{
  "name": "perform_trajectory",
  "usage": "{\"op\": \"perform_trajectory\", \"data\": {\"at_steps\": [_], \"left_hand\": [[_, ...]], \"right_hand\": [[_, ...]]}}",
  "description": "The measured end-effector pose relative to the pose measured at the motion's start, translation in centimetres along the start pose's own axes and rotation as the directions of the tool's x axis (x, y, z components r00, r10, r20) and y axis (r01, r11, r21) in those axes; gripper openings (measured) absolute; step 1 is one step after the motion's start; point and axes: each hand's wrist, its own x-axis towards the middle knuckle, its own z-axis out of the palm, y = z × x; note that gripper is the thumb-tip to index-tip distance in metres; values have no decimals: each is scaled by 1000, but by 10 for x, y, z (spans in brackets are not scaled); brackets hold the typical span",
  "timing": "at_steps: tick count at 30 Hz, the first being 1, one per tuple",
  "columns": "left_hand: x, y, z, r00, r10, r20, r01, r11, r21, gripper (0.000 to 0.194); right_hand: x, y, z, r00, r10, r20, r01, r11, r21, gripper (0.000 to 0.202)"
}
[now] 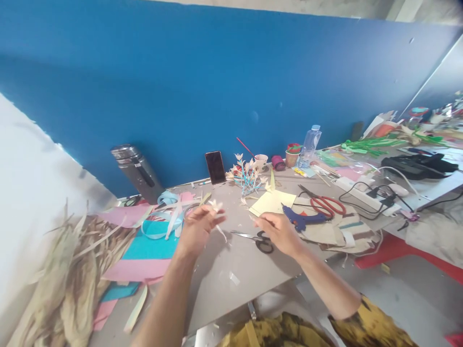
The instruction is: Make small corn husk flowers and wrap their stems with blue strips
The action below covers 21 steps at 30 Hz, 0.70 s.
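My left hand (200, 226) pinches a small cream craft flower (216, 206), and its thin pale stem (222, 234) hangs below the fingers. To the right, my right hand (277, 232) is closed at the fingertips, with a tiny pale bit at the tip that I cannot make out. Black-handled scissors (265, 242) lie on the table just beside that hand. A blue glue gun (302, 218) rests right of it, near yellow paper sheets (273, 201). Beyond both hands, a bunch of cream flowers with light-blue stems (249, 177) stands on the table.
Dried husks (72, 279) and pink and blue paper (154, 241) cover the left side. A dark flask (137, 173), a phone (215, 167) and a plastic bottle (310, 146) stand along the blue wall. Red-handled scissors (327, 206) and a power strip (365, 195) lie on the right.
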Motion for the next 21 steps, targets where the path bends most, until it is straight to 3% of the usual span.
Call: {"op": "perform_trajectory", "data": {"at_steps": [1,2,6,9,11,13,15,18,21], "left_hand": [[2,6,-4,995,49,-88,-50,999,-12,23],[2,12,-8,994,47,-99,-51,998,-39,23],[-7,22,-3,996,34,87,-6,953,-302,26],[-22,18,14,966,-30,258,114,941,-318,25],[-35,12,23,917,-82,391,190,950,-246,23],[-50,4,25,859,-131,494,232,962,-148,22],[-67,-4,20,847,-165,505,238,968,-82,20],[-86,-13,11,886,-166,433,224,971,-85,16],[-91,-8,10,888,-118,445,192,973,-127,15]], "right_hand": [[-5,4,-9,1000,9,23,-9,1000,1,35],[-9,7,-18,999,16,42,-17,1000,13,35],[-9,6,-30,998,60,11,-61,987,151,32],[-5,-10,-15,992,116,55,-128,921,368,32],[-8,-23,1,972,86,217,-189,835,517,41],[-17,-35,19,882,-41,469,-285,746,602,44],[-27,-41,34,825,-90,558,-339,711,616,39],[-36,-41,48,815,-54,578,-368,722,586,36],[-29,-35,44,814,3,581,-410,712,570,36]]}}
